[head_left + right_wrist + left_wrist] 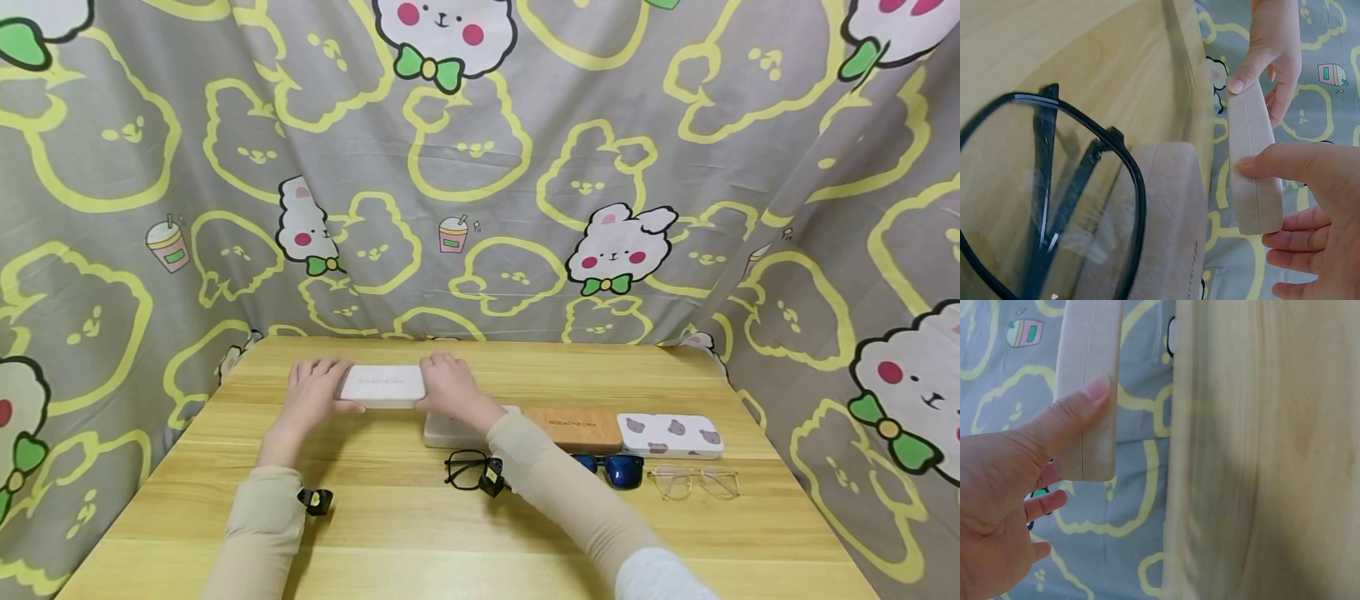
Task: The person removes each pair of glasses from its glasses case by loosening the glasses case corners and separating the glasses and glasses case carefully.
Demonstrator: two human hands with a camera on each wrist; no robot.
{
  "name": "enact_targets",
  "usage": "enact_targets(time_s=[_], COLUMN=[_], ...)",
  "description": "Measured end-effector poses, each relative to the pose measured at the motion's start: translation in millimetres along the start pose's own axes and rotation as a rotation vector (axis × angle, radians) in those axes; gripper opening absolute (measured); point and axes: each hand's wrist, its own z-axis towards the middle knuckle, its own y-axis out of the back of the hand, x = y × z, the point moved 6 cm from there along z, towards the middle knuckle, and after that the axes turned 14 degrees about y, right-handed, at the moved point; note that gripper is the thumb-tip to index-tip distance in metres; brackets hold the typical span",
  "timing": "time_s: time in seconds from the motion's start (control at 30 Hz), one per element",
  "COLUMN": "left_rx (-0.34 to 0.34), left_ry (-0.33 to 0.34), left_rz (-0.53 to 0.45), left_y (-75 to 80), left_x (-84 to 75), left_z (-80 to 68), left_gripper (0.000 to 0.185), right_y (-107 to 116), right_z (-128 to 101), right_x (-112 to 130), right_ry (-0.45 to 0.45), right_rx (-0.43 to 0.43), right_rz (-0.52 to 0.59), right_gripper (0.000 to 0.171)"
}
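Both hands hold a whitish glasses case (382, 386), raised off the table towards its back left. My left hand (315, 388) grips the left end, its thumb (1079, 409) along the near side. At the other end my right hand (450, 385) pinches the case, thumb on the side with the seam, fingers behind. In the right wrist view both thumbs press the seamed side of the case (1249, 137), and its lid is closed. A pale pinkish glasses case (450, 431) lies just in front of my right hand, partly covered by the forearm.
An orange case (573, 429) and a white bear-print case (671, 435) continue the row to the right. In front lie black-framed glasses (447, 472), blue-lensed sunglasses (624, 472) and clear-framed glasses (693, 482). A patterned curtain (480, 167) hangs behind the wooden table (390, 533).
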Motion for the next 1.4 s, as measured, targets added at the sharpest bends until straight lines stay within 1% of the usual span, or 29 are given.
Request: enact_targets(time_s=[0.17,0.4,0.6,0.87,1.0,1.4], left_rx=[0.027,0.065,0.093,0.12,0.144,0.188], left_ry=[0.016,0.039,0.049,0.058,0.069,0.09], left_rz=[-0.013,-0.004,-0.004,-0.032,-0.036,-0.025], left_y=[-3.4,-6.7,-11.0,-17.7,-21.4,-27.6], left_x=[4.3,9.2,13.1,16.6,16.9,14.7], left_z=[-5.2,-11.9,-14.3,-17.0,-18.7,-21.3], left_gripper=[0.084,0.084,0.085,0.086,0.087,0.088], right_y=[-5.3,-11.8,-15.8,-26.4,-30.6,-38.4], right_z=[-2.3,-6.1,-8.3,-9.4,-11.8,-15.0], right_x=[5.2,13.5,19.0,21.5,22.5,24.5], right_ry=[0.007,0.007,-0.005,-0.007,-0.012,-0.006], right_rx=[0.007,0.039,0.058,0.094,0.116,0.139], right_rz=[0.01,0.026,0.025,0.004,0.009,0.003], right_gripper=[0.06,0.062,0.063,0.067,0.07,0.068])
